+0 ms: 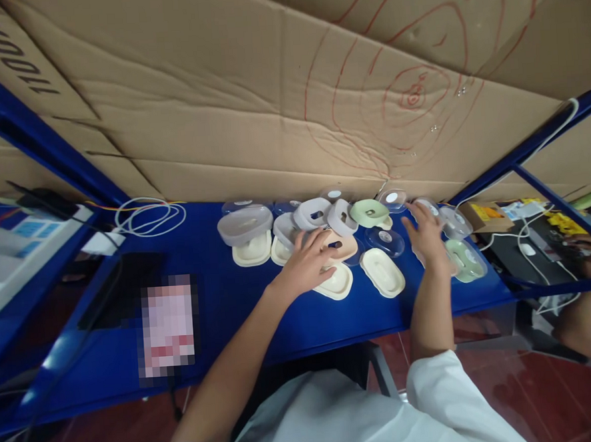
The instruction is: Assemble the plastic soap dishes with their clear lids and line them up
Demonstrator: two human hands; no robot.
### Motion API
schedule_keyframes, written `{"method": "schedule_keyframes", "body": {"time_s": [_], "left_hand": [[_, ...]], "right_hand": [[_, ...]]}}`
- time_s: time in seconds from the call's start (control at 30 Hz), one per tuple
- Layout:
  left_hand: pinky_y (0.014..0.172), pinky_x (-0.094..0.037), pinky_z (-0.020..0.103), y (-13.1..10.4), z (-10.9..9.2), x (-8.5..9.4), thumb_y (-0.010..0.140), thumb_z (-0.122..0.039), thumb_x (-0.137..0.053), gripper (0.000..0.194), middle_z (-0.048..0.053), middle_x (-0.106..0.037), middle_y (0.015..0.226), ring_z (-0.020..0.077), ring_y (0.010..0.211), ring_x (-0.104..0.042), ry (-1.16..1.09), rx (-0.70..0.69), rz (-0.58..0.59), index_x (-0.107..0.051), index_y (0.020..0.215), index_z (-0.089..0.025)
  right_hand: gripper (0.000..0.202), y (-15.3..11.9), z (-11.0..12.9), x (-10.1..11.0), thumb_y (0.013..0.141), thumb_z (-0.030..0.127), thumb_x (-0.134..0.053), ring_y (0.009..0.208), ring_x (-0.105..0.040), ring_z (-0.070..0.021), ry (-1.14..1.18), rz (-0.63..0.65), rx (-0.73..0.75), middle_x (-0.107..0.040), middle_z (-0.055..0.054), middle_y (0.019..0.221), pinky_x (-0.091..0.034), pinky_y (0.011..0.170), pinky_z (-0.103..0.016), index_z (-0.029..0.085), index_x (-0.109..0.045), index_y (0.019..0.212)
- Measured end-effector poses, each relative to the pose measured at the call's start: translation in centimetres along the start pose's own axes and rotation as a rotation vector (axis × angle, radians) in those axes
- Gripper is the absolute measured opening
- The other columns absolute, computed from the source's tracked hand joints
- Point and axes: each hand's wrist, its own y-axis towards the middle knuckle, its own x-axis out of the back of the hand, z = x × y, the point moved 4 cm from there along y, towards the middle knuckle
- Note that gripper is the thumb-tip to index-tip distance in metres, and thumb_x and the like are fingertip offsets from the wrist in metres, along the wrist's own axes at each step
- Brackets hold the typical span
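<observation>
My left hand [305,266] reaches over a cluster of oval plastic dishes, fingers spread. Under and beside its fingers lie a peach dish [348,244] and a cream dish [340,285]; I cannot tell whether it touches them. Apart to the right, my right hand [426,236] has its fingers stretched beside clear lids with round white labels, partly hiding what lies beneath. Between the hands lie another cream dish [386,275], a clear lid [386,243] and a green dish [368,212]. A grey dish [246,225] rests on a cream one at the left.
The blue table [220,305] backs onto a cardboard wall [219,119] with red drawn rings. At the left are a coiled white cable [148,217] and a blurred pinkish item [168,325]. Blue frame posts flank the table. Another person's arm [582,317] shows at the right.
</observation>
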Motion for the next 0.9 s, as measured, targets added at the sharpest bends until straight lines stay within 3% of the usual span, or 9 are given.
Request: {"method": "schedule_keyframes", "body": {"time_s": [0.1,0.2,0.37,0.43,0.5,0.57,0.67,0.77,0.9], "left_hand": [[0.129,-0.022,0.067,0.1,-0.2,0.6,0.095,-0.034,-0.073,0.040,0.016,-0.050,0.160,0.0403,0.153,-0.039,-0.014,-0.003,-0.017,-0.072,0.134,-0.025],[0.129,-0.022,0.066,0.1,-0.5,0.8,0.097,-0.036,-0.072,0.041,0.016,-0.048,0.161,0.0403,0.155,-0.038,-0.012,-0.008,-0.013,-0.070,0.137,-0.026],[0.130,-0.020,0.063,0.1,-0.6,0.0,0.097,-0.035,-0.071,0.046,0.013,-0.049,0.162,0.0367,0.156,-0.038,-0.013,-0.029,-0.002,-0.066,0.142,-0.030],[0.130,-0.021,0.061,0.2,-0.4,-0.3,0.095,-0.037,-0.073,0.043,0.013,-0.052,0.159,0.0364,0.154,-0.040,-0.026,-0.037,-0.016,-0.069,0.137,-0.028],[0.130,-0.023,0.060,0.2,-0.1,-0.5,0.094,-0.040,-0.073,0.040,0.013,-0.054,0.157,0.0361,0.152,-0.043,-0.031,-0.037,-0.027,-0.072,0.132,-0.027],[0.128,-0.025,0.059,0.2,0.1,-0.5,0.094,-0.041,-0.072,0.038,0.013,-0.055,0.157,0.0355,0.151,-0.044,-0.027,-0.032,-0.033,-0.072,0.130,-0.027],[0.127,-0.027,0.058,0.3,0.1,-0.4,0.094,-0.040,-0.072,0.038,0.015,-0.054,0.157,0.0356,0.151,-0.045,-0.016,-0.028,-0.039,-0.073,0.129,-0.025],[0.126,-0.027,0.059,0.3,-0.1,-0.4,0.092,-0.039,-0.073,0.039,0.014,-0.055,0.156,0.0367,0.150,-0.045,-0.021,-0.027,-0.036,-0.073,0.129,-0.025],[0.127,-0.026,0.059,0.4,-0.1,-0.6,0.093,-0.039,-0.073,0.037,0.011,-0.055,0.156,0.0362,0.150,-0.044,-0.035,-0.009,-0.027,-0.074,0.128,-0.029]], "right_hand": [[0.071,-5.7,-5.9,1.4,0.098,0.062,-0.056,0.146,-0.047,-0.0464,-0.138,0.071,-0.372,-0.051,-0.020,0.161,-0.038,0.113,-0.072,0.026,-0.051,0.159],[0.074,-9.7,-8.4,1.7,0.096,0.067,-0.058,0.143,-0.048,-0.0506,-0.190,0.152,-0.410,-0.049,-0.017,0.164,-0.041,0.109,-0.075,0.032,-0.050,0.160],[0.060,-6.8,-4.8,1.2,0.108,0.054,-0.040,0.144,-0.054,-0.0335,0.023,0.132,-0.015,-0.057,-0.015,0.158,-0.046,0.115,-0.051,0.025,-0.049,0.160],[0.059,-4.6,-3.1,1.1,0.109,0.051,-0.041,0.150,-0.047,-0.0326,-0.004,0.093,0.024,-0.051,-0.015,0.164,-0.040,0.119,-0.054,0.024,-0.047,0.161],[0.055,-3.6,-1.6,1.2,0.108,0.048,-0.044,0.152,-0.042,-0.0369,-0.106,0.004,-0.005,-0.048,-0.016,0.166,-0.031,0.121,-0.063,0.025,-0.052,0.158],[0.048,-4.6,-0.6,1.5,0.107,0.044,-0.045,0.142,-0.051,-0.0397,-0.184,-0.065,-0.070,-0.060,-0.018,0.153,-0.032,0.117,-0.065,0.023,-0.061,0.148],[0.044,-8.7,0.1,1.1,0.106,0.048,-0.049,0.113,-0.067,-0.0373,-0.230,0.000,-0.155,-0.075,-0.019,0.119,-0.045,0.102,-0.054,0.019,-0.073,0.128],[0.045,-12.2,0.4,0.6,0.105,0.049,-0.050,0.108,-0.068,-0.0377,-0.278,0.077,-0.165,-0.076,-0.021,0.119,-0.048,0.093,-0.049,0.019,-0.074,0.127],[0.054,-12.0,0.1,1.2,0.110,0.050,-0.039,0.097,-0.072,-0.0371,-0.176,0.012,-0.270,-0.078,-0.023,0.109,-0.049,0.083,-0.044,0.015,-0.073,0.132]]}}
